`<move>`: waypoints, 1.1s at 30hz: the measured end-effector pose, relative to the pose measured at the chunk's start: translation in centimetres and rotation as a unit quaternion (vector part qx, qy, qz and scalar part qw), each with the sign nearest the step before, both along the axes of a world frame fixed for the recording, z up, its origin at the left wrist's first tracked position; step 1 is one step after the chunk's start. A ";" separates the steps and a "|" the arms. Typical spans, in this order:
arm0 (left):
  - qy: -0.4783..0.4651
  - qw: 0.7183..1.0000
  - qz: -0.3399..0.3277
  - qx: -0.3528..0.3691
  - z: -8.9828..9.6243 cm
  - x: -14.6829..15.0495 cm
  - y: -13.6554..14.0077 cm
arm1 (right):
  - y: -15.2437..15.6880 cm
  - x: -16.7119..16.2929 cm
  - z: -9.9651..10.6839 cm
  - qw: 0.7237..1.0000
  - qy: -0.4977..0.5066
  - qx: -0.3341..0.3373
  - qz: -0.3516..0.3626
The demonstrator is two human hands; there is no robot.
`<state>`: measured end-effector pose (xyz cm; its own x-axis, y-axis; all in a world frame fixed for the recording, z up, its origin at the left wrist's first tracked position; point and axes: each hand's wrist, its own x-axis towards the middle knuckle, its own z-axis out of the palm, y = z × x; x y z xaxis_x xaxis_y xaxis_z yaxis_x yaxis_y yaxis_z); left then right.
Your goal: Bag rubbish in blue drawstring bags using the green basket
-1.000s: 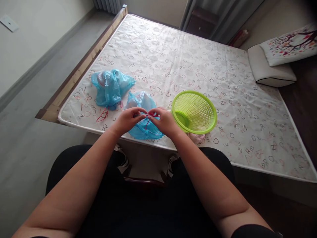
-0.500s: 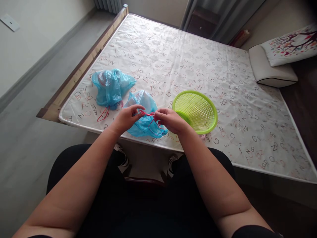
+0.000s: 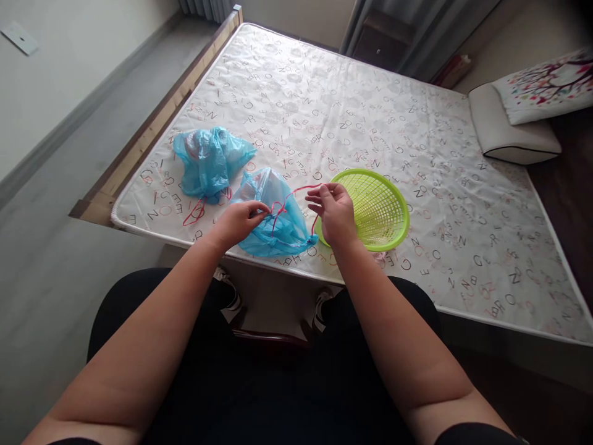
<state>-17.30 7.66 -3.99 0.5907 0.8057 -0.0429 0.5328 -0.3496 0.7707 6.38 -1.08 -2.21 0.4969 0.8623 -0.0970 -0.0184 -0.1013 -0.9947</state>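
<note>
A blue plastic bag lies near the mattress's front edge, with a looped red drawstring rising from it. My left hand is at the bag's left side, thumb and forefinger pinched on the drawstring near its loop. Farther right, my right hand pinches the other stretch of the string and draws it out in an arc, the remaining fingers loosely bent. Part of the green plastic basket is hidden behind that hand. A second blue bag sits behind and to the left, its red string on the mattress.
The lettered mattress rests in a wooden bed frame. At the far right are a cream headrest and a tree-print pillow. A dark nightstand stands beyond the far edge.
My right hand has moved right and slightly up, pulling the red drawstring into a long arc. My left hand stays almost in place. The hands are now farther apart.
</note>
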 end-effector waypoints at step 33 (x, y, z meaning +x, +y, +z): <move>-0.095 0.993 0.071 0.008 1.0 0.2 0.1 | -1.2 -0.2 -1.3 0.945 -0.321 0.036 0.046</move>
